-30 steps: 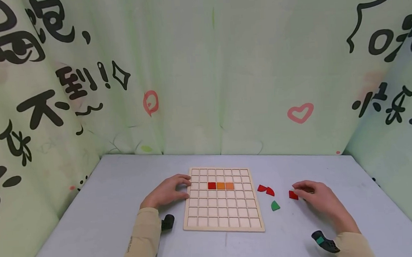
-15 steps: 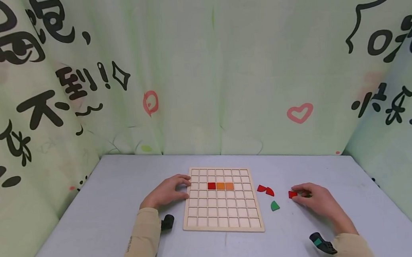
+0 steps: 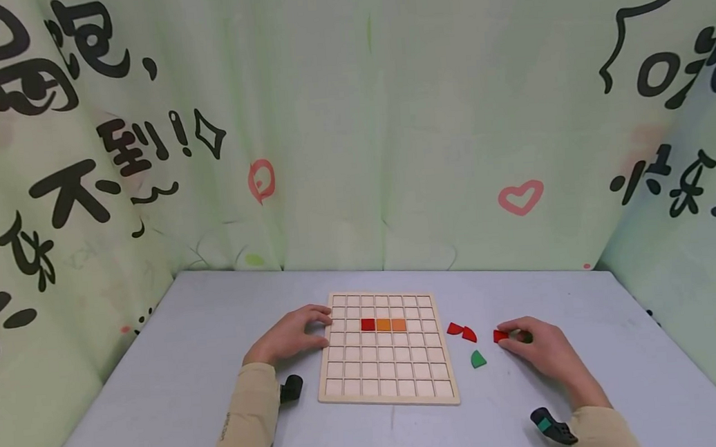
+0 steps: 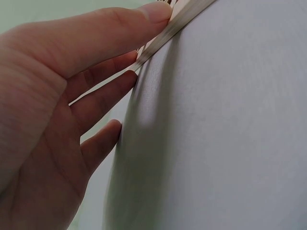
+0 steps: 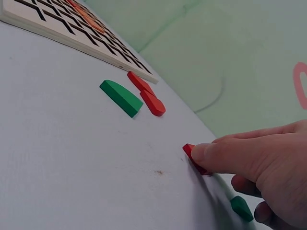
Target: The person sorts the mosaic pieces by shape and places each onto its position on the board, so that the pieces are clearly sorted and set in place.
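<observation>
A light wooden grid board [image 3: 388, 387] lies on the table, with a red square [image 3: 368, 324] and two orange squares [image 3: 391, 325] set in one row. My left hand [image 3: 287, 336] rests against the board's left edge, its thumb and fingers fairly straight; in the left wrist view the thumb [image 4: 120, 28] touches the rim. To the right of the board, my right hand [image 3: 544, 349] pinches a red block [image 5: 194, 158] between thumb and finger. A green piece [image 5: 241, 208] shows by that hand's lower, curled fingers; whether they grip it I cannot tell.
Two red wedge pieces [image 3: 462, 332] and a green quarter-round piece [image 3: 478, 359] lie between the board and my right hand. The white table [image 3: 177, 402] meets a printed green curtain [image 3: 330, 184] at the back and sides.
My right hand has taken the red block between its fingertips and shifted it slightly left, toward the board. The green piece by its fingers has moved along. My left hand and the board stay put.
</observation>
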Demonstrator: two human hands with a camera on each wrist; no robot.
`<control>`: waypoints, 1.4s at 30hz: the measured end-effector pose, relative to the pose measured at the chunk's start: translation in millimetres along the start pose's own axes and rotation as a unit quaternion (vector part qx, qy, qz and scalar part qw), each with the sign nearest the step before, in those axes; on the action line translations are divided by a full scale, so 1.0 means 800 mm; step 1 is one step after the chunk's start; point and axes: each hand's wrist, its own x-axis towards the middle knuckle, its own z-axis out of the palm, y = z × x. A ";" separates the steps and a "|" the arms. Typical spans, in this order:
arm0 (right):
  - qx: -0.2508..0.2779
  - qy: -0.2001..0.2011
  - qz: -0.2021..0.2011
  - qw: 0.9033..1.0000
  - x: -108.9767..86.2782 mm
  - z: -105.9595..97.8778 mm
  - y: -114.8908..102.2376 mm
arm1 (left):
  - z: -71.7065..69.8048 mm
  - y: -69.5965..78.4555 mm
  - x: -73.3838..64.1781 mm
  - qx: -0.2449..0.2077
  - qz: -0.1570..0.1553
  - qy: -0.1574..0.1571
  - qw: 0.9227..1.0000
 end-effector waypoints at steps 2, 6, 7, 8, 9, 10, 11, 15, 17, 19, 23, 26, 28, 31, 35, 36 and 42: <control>-0.004 -0.006 0.000 1.000 0.000 -0.003 0.001 | 0.000 -0.001 0.000 -0.001 0.001 0.000 1.000; -0.008 -0.022 -0.003 1.000 0.001 -0.009 0.006 | 0.000 -0.001 0.000 -0.001 0.002 0.001 1.000; -0.009 -0.025 -0.005 1.000 0.000 -0.010 0.006 | 0.000 -0.001 0.000 -0.002 0.002 0.001 1.000; -0.009 -0.026 -0.008 1.000 0.000 -0.011 0.007 | 0.000 -0.001 0.000 -0.003 0.002 0.001 1.000; -0.009 -0.026 -0.012 1.000 0.000 -0.011 0.007 | 0.000 -0.001 0.000 -0.002 0.002 0.001 1.000; -0.009 -0.026 -0.017 0.999 -0.001 -0.011 0.007 | 0.000 -0.001 -0.001 -0.002 0.001 0.002 1.000; -0.009 -0.024 -0.022 0.999 -0.001 -0.010 0.006 | 0.000 -0.001 -0.001 -0.002 0.001 0.001 1.000; -0.014 -0.012 -0.042 0.999 -0.003 -0.007 0.003 | 0.000 -0.002 0.000 0.001 0.000 -0.001 1.000; -0.016 -0.008 -0.048 0.999 -0.002 -0.005 0.001 | 0.000 -0.002 0.000 0.002 0.001 -0.002 1.000; -0.016 -0.006 -0.052 0.998 -0.002 -0.005 -0.001 | 0.000 -0.002 0.000 0.004 0.002 -0.001 1.000; -0.014 -0.003 -0.057 0.998 -0.001 -0.003 -0.003 | 0.001 -0.003 0.000 0.004 0.002 -0.001 1.000; -0.017 -0.002 -0.062 0.998 0.000 -0.002 -0.004 | 0.000 -0.002 0.000 0.001 0.003 -0.001 1.000; -0.021 -0.003 -0.064 0.998 0.000 -0.001 -0.004 | 0.000 -0.001 -0.001 0.000 0.004 -0.001 1.000; -0.024 -0.005 -0.067 0.997 0.001 0.000 -0.003 | -0.001 0.000 -0.002 -0.001 0.004 -0.002 1.000; -0.024 -0.004 -0.070 0.997 0.001 0.002 -0.003 | -0.002 0.002 -0.003 0.001 0.004 -0.003 1.000; -0.024 -0.003 -0.071 0.997 0.001 0.002 -0.003 | -0.002 0.002 -0.002 0.001 0.004 -0.004 1.000; -0.026 0.010 -0.076 0.997 0.001 0.004 -0.006 | -0.003 0.001 -0.002 0.004 0.006 -0.005 1.000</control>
